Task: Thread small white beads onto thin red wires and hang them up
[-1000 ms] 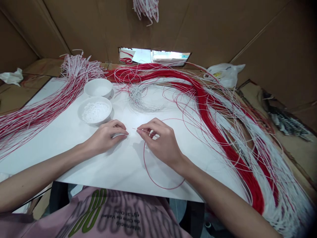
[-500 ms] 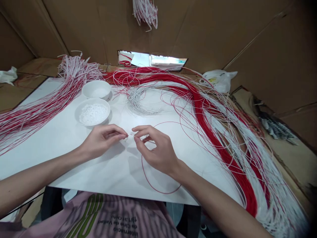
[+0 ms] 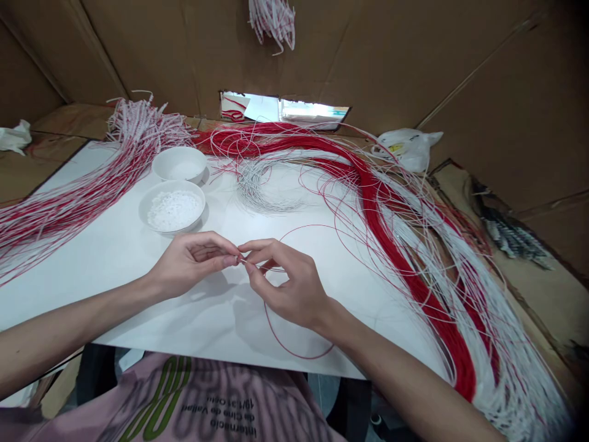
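Note:
Above the white tabletop, my left hand is closed in a pinch, its fingertips meeting those of my right hand. What sits in the left fingertips is too small to make out. My right hand pinches a thin red wire near its end, between thumb and index finger. A pale tip shows where the two hands meet. From the right hand the wire loops down over the table and also arcs away to the right. Just beyond my left hand stands a white bowl of small white pieces.
A second white bowl stands behind the first. Red-and-white wires with beaded-looking ends lie at left. A thick red wire bundle and white wires curve along the right. A plastic bag lies at the back.
My hands have come together: the fingertips, apart before, now meet at the wire's end. Small white bits seen below the left fingertips are no longer visible.

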